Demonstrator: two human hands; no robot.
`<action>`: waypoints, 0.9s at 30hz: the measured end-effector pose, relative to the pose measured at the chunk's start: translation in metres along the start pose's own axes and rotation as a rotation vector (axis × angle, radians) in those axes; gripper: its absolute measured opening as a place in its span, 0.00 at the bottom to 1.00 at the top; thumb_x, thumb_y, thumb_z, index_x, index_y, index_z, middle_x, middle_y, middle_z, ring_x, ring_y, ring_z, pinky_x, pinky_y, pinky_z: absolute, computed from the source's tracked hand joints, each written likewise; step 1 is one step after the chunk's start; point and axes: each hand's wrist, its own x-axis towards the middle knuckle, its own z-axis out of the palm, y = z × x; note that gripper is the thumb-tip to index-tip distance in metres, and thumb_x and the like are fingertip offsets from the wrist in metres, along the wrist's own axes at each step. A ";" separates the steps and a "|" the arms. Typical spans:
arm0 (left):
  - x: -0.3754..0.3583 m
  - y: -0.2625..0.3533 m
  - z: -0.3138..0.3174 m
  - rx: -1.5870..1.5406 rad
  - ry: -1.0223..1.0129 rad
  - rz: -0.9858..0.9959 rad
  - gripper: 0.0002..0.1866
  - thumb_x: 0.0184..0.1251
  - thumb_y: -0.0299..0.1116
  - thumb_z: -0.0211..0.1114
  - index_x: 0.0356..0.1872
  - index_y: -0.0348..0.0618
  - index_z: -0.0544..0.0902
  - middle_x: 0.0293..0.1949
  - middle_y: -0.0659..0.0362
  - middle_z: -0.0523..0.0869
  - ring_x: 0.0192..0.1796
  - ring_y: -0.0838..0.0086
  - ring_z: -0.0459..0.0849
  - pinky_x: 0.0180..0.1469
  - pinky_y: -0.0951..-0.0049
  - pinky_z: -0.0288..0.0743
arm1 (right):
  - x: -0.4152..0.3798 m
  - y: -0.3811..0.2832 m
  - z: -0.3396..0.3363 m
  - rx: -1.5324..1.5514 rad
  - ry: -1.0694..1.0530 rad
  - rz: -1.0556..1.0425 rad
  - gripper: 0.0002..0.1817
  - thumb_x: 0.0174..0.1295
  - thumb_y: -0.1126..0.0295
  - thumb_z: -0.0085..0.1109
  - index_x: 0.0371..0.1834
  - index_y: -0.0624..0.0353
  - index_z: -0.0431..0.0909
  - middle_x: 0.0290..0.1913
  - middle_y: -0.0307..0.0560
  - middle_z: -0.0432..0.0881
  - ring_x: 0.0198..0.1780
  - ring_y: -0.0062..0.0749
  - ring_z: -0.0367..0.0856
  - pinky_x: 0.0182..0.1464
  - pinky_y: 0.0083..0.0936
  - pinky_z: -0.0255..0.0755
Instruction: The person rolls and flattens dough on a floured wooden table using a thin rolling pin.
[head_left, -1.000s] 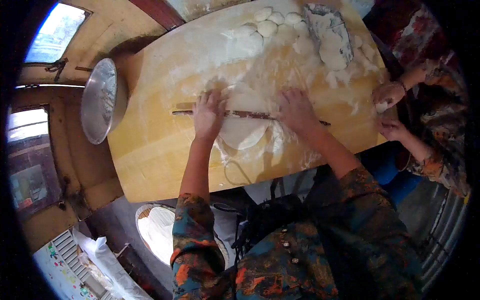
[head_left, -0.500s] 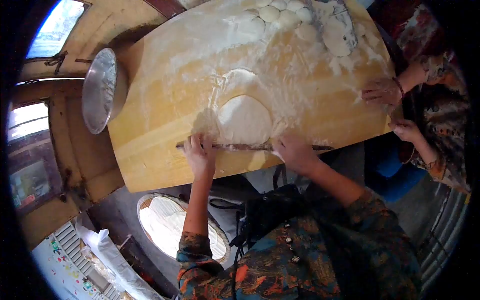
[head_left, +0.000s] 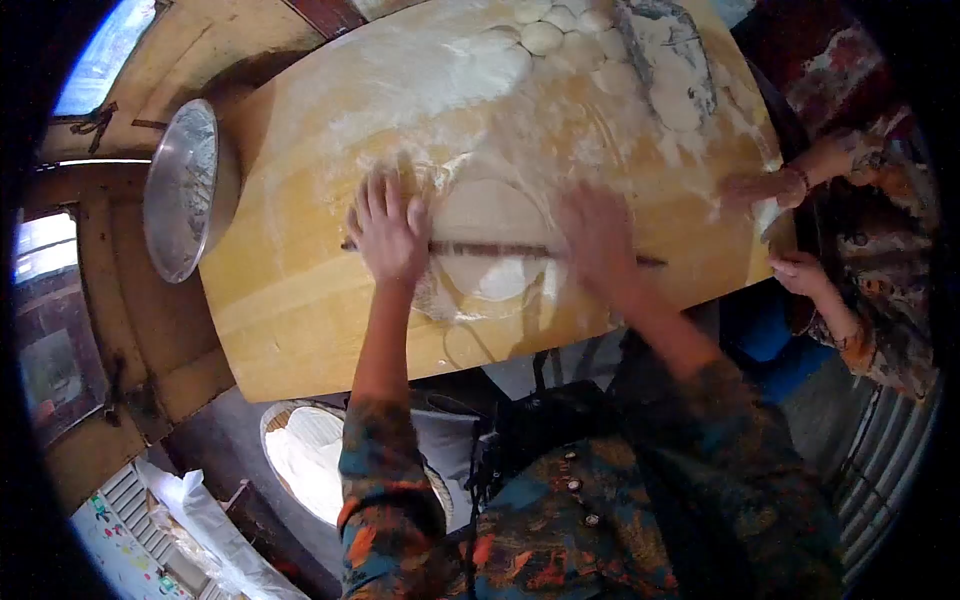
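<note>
A thin wooden rolling pin (head_left: 500, 250) lies across a flat round of dough (head_left: 490, 240) on a floured wooden board (head_left: 300, 290). My left hand (head_left: 388, 232) presses flat on the pin's left part, fingers spread. My right hand (head_left: 598, 238), blurred by motion, presses on the pin's right part. Part of the dough is hidden under the pin and my hands.
Several dough balls (head_left: 545, 35) and a heap of flour (head_left: 670, 70) sit at the board's far end. A metal bowl (head_left: 180, 190) stands left of the board. Another person's hands (head_left: 790, 185) work at the right edge. A basket of flat breads (head_left: 310, 455) lies below.
Both hands rolled the pin from the board's near edge away over the dough; half a second ago the pin lay in front of the dough round.
</note>
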 end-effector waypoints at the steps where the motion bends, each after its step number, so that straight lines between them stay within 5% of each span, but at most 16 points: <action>1: -0.023 0.001 -0.008 0.012 -0.040 0.021 0.30 0.71 0.48 0.48 0.71 0.49 0.66 0.71 0.51 0.66 0.73 0.54 0.59 0.71 0.45 0.46 | -0.027 -0.014 -0.003 0.010 -0.108 -0.014 0.35 0.57 0.57 0.59 0.68 0.58 0.66 0.67 0.60 0.66 0.68 0.55 0.62 0.70 0.55 0.51; 5: -0.068 0.001 -0.021 -0.024 -0.069 -0.009 0.28 0.71 0.46 0.48 0.71 0.50 0.66 0.72 0.53 0.65 0.74 0.57 0.58 0.72 0.47 0.44 | -0.035 -0.025 -0.004 -0.009 -0.284 -0.024 0.38 0.56 0.53 0.62 0.70 0.53 0.64 0.71 0.56 0.64 0.72 0.57 0.59 0.72 0.56 0.48; 7: -0.032 0.000 -0.009 -0.040 0.006 -0.056 0.28 0.70 0.45 0.50 0.70 0.51 0.66 0.71 0.54 0.65 0.74 0.59 0.59 0.72 0.47 0.44 | 0.022 -0.009 -0.007 0.004 -0.059 0.028 0.36 0.56 0.57 0.60 0.67 0.61 0.66 0.69 0.59 0.65 0.69 0.51 0.62 0.70 0.54 0.51; 8: -0.008 0.001 -0.003 -0.008 0.088 -0.088 0.28 0.67 0.45 0.55 0.67 0.50 0.69 0.68 0.54 0.70 0.70 0.58 0.66 0.68 0.49 0.54 | 0.046 0.002 -0.001 0.031 0.018 0.031 0.36 0.56 0.57 0.61 0.67 0.61 0.66 0.68 0.59 0.66 0.69 0.51 0.63 0.69 0.54 0.52; 10: 0.023 -0.001 0.002 -0.189 -0.036 -0.105 0.25 0.65 0.45 0.58 0.61 0.48 0.74 0.63 0.53 0.75 0.62 0.55 0.73 0.61 0.52 0.64 | 0.080 0.016 0.010 0.081 0.172 0.048 0.36 0.55 0.57 0.62 0.65 0.63 0.66 0.66 0.59 0.68 0.69 0.50 0.63 0.69 0.53 0.54; 14: 0.010 0.021 -0.016 -0.456 -0.215 0.013 0.17 0.63 0.43 0.62 0.49 0.45 0.80 0.50 0.50 0.83 0.47 0.51 0.82 0.45 0.56 0.76 | 0.042 0.021 0.003 0.151 0.096 -0.218 0.31 0.50 0.62 0.63 0.58 0.65 0.71 0.62 0.60 0.70 0.65 0.53 0.66 0.67 0.53 0.57; 17: -0.029 0.026 -0.045 -0.316 -0.440 -0.326 0.12 0.62 0.41 0.64 0.41 0.45 0.81 0.41 0.49 0.83 0.41 0.49 0.83 0.40 0.57 0.77 | -0.014 0.006 0.002 0.126 0.034 -0.250 0.29 0.47 0.63 0.63 0.53 0.66 0.75 0.61 0.60 0.71 0.64 0.55 0.67 0.67 0.53 0.57; 20: -0.081 0.016 -0.058 -0.468 -0.445 -0.412 0.13 0.64 0.41 0.62 0.43 0.45 0.80 0.43 0.49 0.81 0.46 0.50 0.80 0.49 0.55 0.73 | -0.048 -0.019 -0.008 0.041 -0.028 -0.181 0.29 0.50 0.60 0.61 0.54 0.65 0.75 0.62 0.60 0.71 0.65 0.54 0.66 0.67 0.55 0.57; 23: -0.095 -0.014 -0.022 0.055 0.001 -0.081 0.16 0.67 0.43 0.57 0.48 0.45 0.78 0.49 0.48 0.79 0.52 0.52 0.75 0.60 0.52 0.63 | -0.044 -0.024 0.003 -0.068 -0.096 -0.047 0.30 0.58 0.56 0.57 0.62 0.62 0.71 0.65 0.60 0.70 0.67 0.53 0.65 0.68 0.56 0.55; 24: -0.083 -0.022 -0.016 -0.001 0.059 -0.027 0.18 0.70 0.44 0.52 0.54 0.46 0.76 0.53 0.49 0.76 0.55 0.54 0.71 0.65 0.50 0.53 | -0.024 -0.022 0.000 -0.017 -0.049 0.004 0.32 0.57 0.58 0.59 0.64 0.61 0.69 0.65 0.59 0.69 0.67 0.53 0.65 0.68 0.55 0.55; 27: -0.005 -0.027 -0.004 -0.046 0.123 -0.151 0.21 0.71 0.45 0.49 0.60 0.47 0.74 0.60 0.49 0.74 0.60 0.54 0.70 0.64 0.50 0.56 | 0.056 -0.006 -0.001 -0.108 -0.012 0.136 0.37 0.59 0.53 0.58 0.71 0.55 0.61 0.69 0.58 0.64 0.69 0.52 0.63 0.69 0.54 0.54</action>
